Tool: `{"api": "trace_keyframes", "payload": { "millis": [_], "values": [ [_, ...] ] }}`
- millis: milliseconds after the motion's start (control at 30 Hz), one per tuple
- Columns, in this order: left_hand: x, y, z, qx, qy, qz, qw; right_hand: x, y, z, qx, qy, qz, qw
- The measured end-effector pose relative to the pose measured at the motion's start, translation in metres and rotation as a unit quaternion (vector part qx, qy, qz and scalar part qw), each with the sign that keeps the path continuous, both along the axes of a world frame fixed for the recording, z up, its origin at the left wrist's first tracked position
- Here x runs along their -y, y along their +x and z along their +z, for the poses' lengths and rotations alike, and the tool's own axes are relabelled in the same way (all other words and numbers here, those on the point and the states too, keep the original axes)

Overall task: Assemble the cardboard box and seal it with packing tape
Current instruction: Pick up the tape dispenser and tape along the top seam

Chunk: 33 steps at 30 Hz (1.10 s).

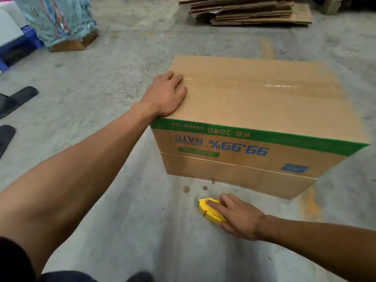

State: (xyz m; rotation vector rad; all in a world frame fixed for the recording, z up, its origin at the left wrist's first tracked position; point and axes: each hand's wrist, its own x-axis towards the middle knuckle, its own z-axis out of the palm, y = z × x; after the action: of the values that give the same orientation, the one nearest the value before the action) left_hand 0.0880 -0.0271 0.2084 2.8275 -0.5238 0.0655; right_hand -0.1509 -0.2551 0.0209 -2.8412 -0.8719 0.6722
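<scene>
Nearest – right hand (237,215): low on the floor (126,231) just in front of the box, fingers laid over a yellow tool (209,210); thumb side hidden, so cannot tell if it grips the tool or only rests on it.
Yellow tool: lies flat on the concrete, long axis slanting from near-right to far-left, front tip pointing away from the wrist; looks like a tape cutter or knife, type unclear.
Box (254,110): closed, printed side upside down toward the camera, sits just beyond the tool, near but not touching it.
Tape (264,83): shiny strip runs left-right along the top seam, seam appears covered.
Left hand (166,94): fingers straight, palm pressing flat on the top left corner of the box, fingertips at the tape's left end.
Key relation – tool is below and in front of the box, under the right hand; the left hand is the one already at the seam.
Progress: judged near done for this face.
Far: stack of flat cardboard (252,11) across the floor; wrapped bundle (59,21) far left.
</scene>
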Motion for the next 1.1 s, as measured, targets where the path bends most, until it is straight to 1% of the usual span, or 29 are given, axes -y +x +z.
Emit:
{"api": "trace_keyframes", "payload": {
  "millis": [100,233,400,500,600,700,767,833,967,1033,1100],
  "values": [
    [0.003,-0.003,0.002,0.042,-0.001,-0.029,0.999,0.006,-0.001,-0.006,-0.028,-0.012,-0.023,0.999],
    [0.009,-0.006,0.005,0.073,0.011,-0.074,0.995,0.006,-0.009,-0.009,-0.069,-0.041,-0.013,0.997],
    [0.02,-0.004,0.004,0.056,0.048,-0.086,0.994,-0.006,-0.01,-0.004,-0.091,-0.073,-0.002,0.993],
    [0.026,-0.005,0.004,0.028,0.027,-0.097,0.995,-0.008,-0.004,-0.002,-0.1,-0.069,0.006,0.993],
    [0.027,-0.006,0.002,0.03,0.013,-0.091,0.995,-0.011,0.008,0.002,-0.077,-0.052,0.001,0.996],
    [0.024,-0.005,0.001,0.023,0.014,-0.093,0.995,-0.014,0.03,0.01,-0.069,-0.06,-0.034,0.995],
    [0.023,-0.005,0.001,0.015,0.014,-0.091,0.996,-0.015,0.042,0.014,-0.12,-0.034,-0.077,0.989],
    [0.023,-0.008,0.002,0.01,0.017,-0.088,0.996,-0.013,0.049,0.019,-0.182,0.017,-0.12,0.976],
    [0.023,-0.01,0.004,0.009,0.013,-0.085,0.996,-0.012,0.055,0.05,-0.282,0.163,-0.219,0.919],
    [0.023,-0.011,0.005,0.006,0.008,-0.083,0.996,-0.012,0.061,0.075,-0.313,0.213,-0.231,0.896],
    [0.024,-0.012,0.005,0.003,0.005,-0.087,0.996,-0.01,0.073,0.112,-0.366,0.26,-0.218,0.866]
  ]
}}
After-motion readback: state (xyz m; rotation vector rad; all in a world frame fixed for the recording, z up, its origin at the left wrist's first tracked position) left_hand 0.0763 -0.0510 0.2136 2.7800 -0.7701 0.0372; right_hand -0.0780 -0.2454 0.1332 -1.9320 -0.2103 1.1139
